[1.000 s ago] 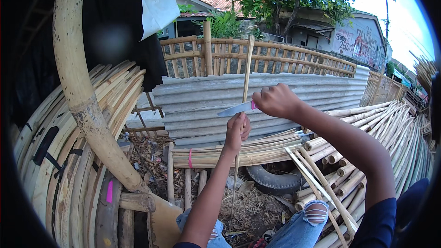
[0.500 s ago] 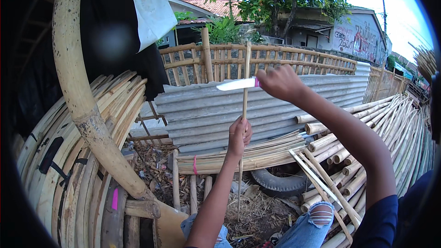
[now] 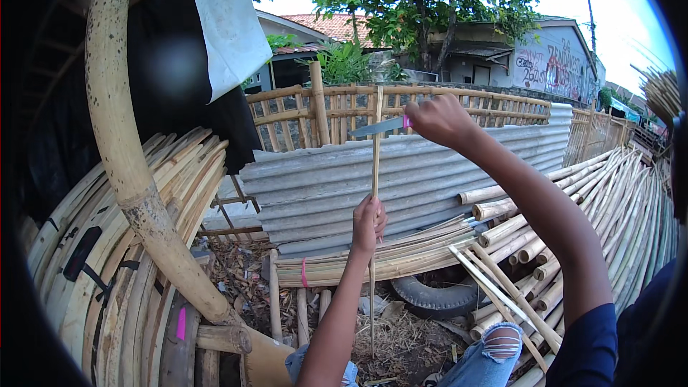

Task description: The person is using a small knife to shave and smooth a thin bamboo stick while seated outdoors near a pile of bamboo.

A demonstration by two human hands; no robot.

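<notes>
My left hand is closed round a thin bamboo strip, which stands upright in front of me with its lower end close to the ground. Higher up, my right hand grips a knife by its pink handle. The blade points left and lies across the strip, below its top end; whether it cuts into the strip, I cannot tell. My right arm is raised and bent, and my left arm reaches forward from the lower edge.
A thick bamboo pole leans at the left, before stacked split bamboo. Ahead stand corrugated sheeting and a bamboo fence. Bundled strips, a tyre and piled bamboo poles lie farther right.
The knife has tilted, its blade turning from bright to dull. Most of the scene sits slightly lower as the view shifts. Both hands keep their holds.
</notes>
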